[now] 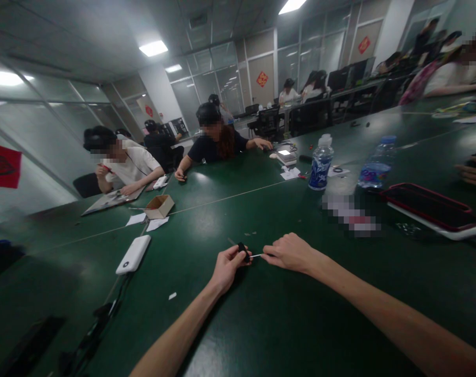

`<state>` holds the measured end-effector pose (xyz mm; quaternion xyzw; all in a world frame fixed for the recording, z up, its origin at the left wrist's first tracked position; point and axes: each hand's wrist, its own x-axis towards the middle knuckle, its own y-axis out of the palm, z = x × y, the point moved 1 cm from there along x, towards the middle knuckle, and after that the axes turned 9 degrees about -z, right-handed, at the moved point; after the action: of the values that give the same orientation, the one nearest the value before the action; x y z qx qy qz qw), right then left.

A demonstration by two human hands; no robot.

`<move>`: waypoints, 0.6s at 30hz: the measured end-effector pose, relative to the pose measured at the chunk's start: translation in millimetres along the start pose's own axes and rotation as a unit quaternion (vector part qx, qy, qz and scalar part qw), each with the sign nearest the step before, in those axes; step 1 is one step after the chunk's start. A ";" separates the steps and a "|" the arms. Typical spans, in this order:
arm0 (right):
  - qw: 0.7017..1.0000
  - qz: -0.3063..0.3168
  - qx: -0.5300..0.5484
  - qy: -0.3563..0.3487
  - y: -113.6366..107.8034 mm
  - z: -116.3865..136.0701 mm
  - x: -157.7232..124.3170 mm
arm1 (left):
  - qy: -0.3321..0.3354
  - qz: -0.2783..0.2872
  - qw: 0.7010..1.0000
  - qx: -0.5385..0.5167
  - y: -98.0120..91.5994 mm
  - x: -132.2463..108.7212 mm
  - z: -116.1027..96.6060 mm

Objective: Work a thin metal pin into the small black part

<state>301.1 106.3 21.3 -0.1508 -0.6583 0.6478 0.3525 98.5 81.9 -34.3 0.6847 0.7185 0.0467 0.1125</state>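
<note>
Note small black object (243, 252) pinched in closed fingers of left hand (227, 268), above glossy green surface (280, 324). Observe thin silver metallic shaft (256, 255) in closed fingers of right hand (288, 252), long axis crosswise, pointing left toward object; cannot confirm contact.

Table (206, 222): green | power bank (133, 255): white, cable (122, 288) at end | box (159, 207): open-topped, beside paper slip (157, 224) | bottle (320, 166): upright, blue-labelled

The left hand (227, 268) pinches a small black object (243, 251); the right hand (289, 252) grips a thin silvery rod (256, 255) pointing at it. Left of the left fingers lies a white rectangular device (133, 255); beyond the right fingers, a blue-labelled plastic bottle (320, 170).
</note>
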 end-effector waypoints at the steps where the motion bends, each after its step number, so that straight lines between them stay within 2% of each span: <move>1: 1.000 0.003 -0.008 -0.001 -0.4 1.1 0.2 | -0.001 -0.003 1.000 -0.001 -0.5 0.3 0.9; 5: 0.999 0.005 -0.018 0.028 2.5 8.8 0.7 | 0.010 -0.030 0.999 -0.021 -1.1 0.0 3.6; 9: 0.995 -0.020 0.040 0.094 15.2 18.7 -1.5 | 0.027 -0.059 0.997 -0.047 0.6 -1.8 3.1; 12: 0.983 -0.047 0.088 0.152 27.6 24.0 -2.9 | 0.038 -0.081 0.994 -0.065 1.7 -1.8 2.6; 18: 0.957 -0.095 0.168 0.217 43.3 31.9 -0.7 | 0.040 -0.114 0.989 -0.085 -0.6 3.7 6.9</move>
<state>269.3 87.0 -17.6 -0.1637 -0.4587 0.6643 0.5670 99.3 85.0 -41.5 0.5842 0.7890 0.1220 0.1459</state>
